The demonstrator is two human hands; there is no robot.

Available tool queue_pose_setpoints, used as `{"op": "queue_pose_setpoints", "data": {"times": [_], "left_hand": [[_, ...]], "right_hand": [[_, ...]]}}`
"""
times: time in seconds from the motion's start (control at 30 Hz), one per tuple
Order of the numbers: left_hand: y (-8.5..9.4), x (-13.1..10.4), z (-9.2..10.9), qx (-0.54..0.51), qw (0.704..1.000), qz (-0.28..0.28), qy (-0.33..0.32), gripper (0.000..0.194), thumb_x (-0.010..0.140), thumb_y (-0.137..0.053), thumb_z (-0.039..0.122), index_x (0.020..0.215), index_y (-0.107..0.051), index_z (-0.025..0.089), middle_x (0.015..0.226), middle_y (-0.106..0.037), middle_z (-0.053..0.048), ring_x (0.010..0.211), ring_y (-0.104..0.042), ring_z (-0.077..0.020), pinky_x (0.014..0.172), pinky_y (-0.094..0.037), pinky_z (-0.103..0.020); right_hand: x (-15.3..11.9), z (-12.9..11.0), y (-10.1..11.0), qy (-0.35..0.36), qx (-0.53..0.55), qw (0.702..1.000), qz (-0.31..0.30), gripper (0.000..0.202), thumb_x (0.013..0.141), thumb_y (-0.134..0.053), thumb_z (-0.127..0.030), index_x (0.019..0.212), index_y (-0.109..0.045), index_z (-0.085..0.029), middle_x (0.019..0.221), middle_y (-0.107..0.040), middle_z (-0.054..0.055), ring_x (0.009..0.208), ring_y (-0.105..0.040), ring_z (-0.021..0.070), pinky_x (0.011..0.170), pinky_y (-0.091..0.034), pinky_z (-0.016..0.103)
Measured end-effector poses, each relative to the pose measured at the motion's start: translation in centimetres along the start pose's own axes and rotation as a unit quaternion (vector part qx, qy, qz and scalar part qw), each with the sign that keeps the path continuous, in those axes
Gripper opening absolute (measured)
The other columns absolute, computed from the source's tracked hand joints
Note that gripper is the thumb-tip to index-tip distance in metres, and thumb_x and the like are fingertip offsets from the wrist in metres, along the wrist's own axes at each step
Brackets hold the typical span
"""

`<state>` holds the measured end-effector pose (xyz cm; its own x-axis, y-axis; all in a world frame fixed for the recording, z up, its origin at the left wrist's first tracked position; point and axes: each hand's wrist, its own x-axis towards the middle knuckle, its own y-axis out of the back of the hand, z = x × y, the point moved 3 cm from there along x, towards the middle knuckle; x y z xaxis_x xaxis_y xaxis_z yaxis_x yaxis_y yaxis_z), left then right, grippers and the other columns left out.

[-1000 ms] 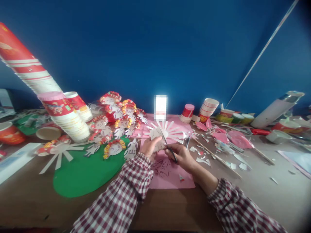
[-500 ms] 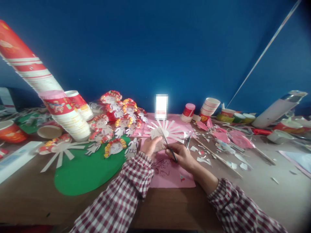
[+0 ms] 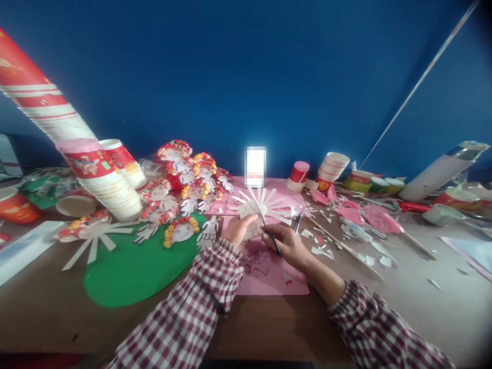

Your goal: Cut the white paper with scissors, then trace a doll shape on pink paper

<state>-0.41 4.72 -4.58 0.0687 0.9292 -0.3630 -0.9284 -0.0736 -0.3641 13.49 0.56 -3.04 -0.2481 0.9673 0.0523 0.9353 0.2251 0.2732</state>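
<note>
"Pinching what, that left grip?"
"White paper with drawn lines, thumb on top, held above the pink sheet."
"And the right grip?"
"Closed around black scissors, whose blades cross the paper."
"What's hard to see?"
"The left fingers hide behind the paper, I can't tell how far the blades part, and both checked sleeves are cut off below."

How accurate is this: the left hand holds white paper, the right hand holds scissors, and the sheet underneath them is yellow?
One slip: the head view shows that the sheet underneath is pink, not yellow. The rest stands: the left hand holds white paper and the right hand holds scissors.
</note>
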Motion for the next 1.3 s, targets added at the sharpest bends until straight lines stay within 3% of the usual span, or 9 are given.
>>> {"op": "queue_pose_setpoints", "data": {"times": [0.57,0.97,1.3], "left_hand": [[0.17,0.19,-0.17,-0.004,1.000,0.013,0.001,0.028,0.058,-0.076,0.031,0.073,-0.067,0.011,0.054,-0.063,-0.004,0.046,-0.057,-0.0137,0.043,-0.042,-0.022],[-0.03,0.23,-0.48,-0.005,1.000,-0.015,-0.008,0.036,0.056,-0.077,0.031,0.083,-0.068,0.010,0.060,-0.065,-0.005,0.048,-0.059,-0.0150,0.045,-0.045,-0.024],[0.14,0.37,-0.48,0.014,1.000,-0.012,-0.010,0.037,0.057,-0.076,0.034,0.084,-0.067,0.010,0.059,-0.063,-0.003,0.048,-0.058,-0.0146,0.044,-0.045,-0.025]], "right_hand": [[0.07,0.07,-0.20,-0.009,0.038,0.999,-0.021,0.045,0.077,-0.062,-0.046,0.103,-0.063,-0.009,0.057,-0.050,-0.002,0.049,-0.043,0.0085,0.044,-0.035,0.021],[0.08,0.28,0.09,-0.001,0.022,1.000,-0.009,0.042,0.076,-0.064,-0.044,0.101,-0.065,-0.010,0.075,-0.061,0.004,0.066,-0.053,0.0139,0.056,-0.041,0.024],[0.21,0.32,0.03,-0.012,0.054,0.998,-0.022,0.045,0.075,-0.064,-0.046,0.102,-0.063,-0.010,0.064,-0.054,0.000,0.054,-0.045,0.0097,0.048,-0.035,0.022]]}}
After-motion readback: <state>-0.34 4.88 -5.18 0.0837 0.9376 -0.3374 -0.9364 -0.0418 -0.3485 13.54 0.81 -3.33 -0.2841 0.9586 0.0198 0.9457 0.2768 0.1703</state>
